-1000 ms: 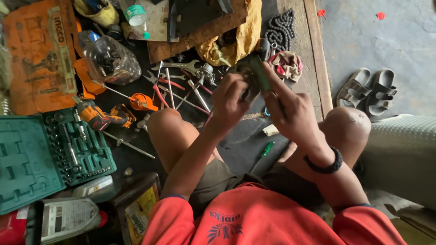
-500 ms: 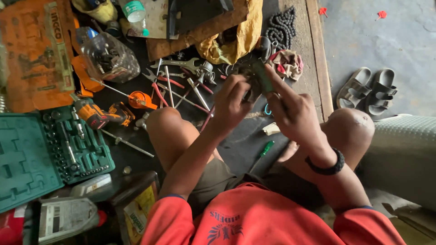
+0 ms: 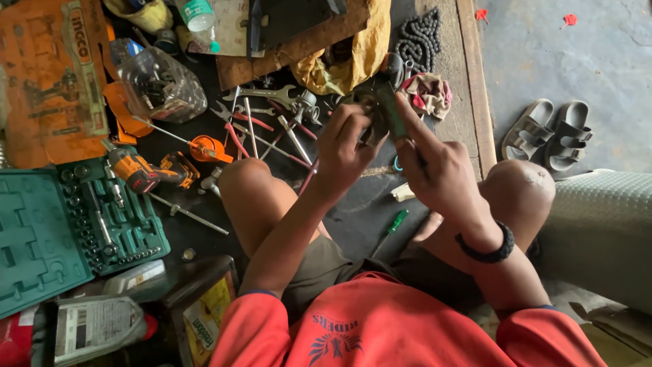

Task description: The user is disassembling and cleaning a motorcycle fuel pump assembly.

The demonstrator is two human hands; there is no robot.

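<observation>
My left hand and my right hand meet above my bare knees, both gripping a small dark metal part with a green side. The left fingers curl round its left end. The right index finger lies along its green edge, and a black band sits on that wrist. How the part is built is hidden by my fingers. I sit on the floor in an orange shirt.
Wrenches and screwdrivers lie beyond my hands, beside a rag and a chain. At left are a green socket set case, an orange drill and a plastic bottle of parts. Sandals sit right; a green screwdriver lies between my legs.
Both hands keep hold of the part in nearly the same place. The fingers have shifted slightly on it, and the view has drifted a little.
</observation>
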